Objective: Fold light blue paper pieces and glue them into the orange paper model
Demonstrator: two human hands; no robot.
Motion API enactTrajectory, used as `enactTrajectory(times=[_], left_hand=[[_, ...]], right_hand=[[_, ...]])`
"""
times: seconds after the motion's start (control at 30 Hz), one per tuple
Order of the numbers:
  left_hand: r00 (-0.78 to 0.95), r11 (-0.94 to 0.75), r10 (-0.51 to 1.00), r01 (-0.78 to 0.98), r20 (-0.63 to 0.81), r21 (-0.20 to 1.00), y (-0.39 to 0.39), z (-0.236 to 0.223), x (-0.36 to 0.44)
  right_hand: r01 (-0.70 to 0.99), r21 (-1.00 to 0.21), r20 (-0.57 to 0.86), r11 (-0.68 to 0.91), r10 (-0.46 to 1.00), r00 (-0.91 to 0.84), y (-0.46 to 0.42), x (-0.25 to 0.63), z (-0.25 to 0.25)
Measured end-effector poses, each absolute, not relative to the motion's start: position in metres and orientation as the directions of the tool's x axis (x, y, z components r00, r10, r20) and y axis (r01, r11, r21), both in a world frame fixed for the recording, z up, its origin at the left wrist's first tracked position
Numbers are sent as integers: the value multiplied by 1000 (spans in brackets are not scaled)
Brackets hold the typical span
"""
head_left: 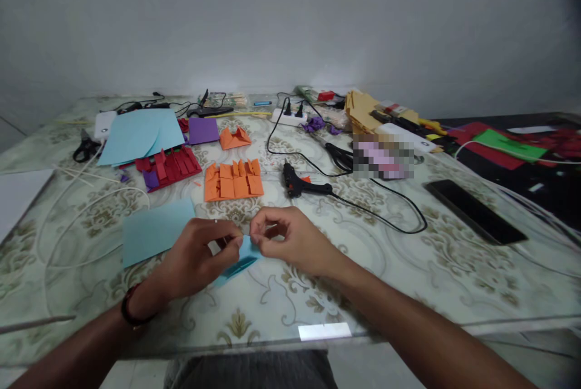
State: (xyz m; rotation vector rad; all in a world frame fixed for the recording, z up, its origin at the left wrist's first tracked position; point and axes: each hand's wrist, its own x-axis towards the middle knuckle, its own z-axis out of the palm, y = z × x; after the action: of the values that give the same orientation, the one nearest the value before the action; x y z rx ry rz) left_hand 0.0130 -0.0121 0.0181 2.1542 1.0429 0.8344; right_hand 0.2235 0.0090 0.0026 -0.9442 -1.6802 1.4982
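My left hand (200,256) and my right hand (290,239) meet just above the table, both pinching a small folded piece of light blue paper (242,259). The fingers of each hand are closed on its top edge. A flat light blue sheet (152,232) lies just left of my left hand. Beyond my hands sit a row of folded orange paper pieces (233,180) and a group of folded red pieces (172,166).
A black glue gun (302,184) with a looping cord lies past my right hand. Scissors (339,156), a power strip (288,117), large blue sheets (138,135), purple paper (203,130) and a dark phone (474,210) are spread around. White cord (91,195) curves at left.
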Motion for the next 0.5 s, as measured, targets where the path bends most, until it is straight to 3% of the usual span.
enactTrajectory(times=[0.5], left_hand=[[291, -358, 929, 536, 230, 765, -5, 17, 12]], right_hand=[[20, -999, 25, 38, 892, -451, 22, 237, 8]])
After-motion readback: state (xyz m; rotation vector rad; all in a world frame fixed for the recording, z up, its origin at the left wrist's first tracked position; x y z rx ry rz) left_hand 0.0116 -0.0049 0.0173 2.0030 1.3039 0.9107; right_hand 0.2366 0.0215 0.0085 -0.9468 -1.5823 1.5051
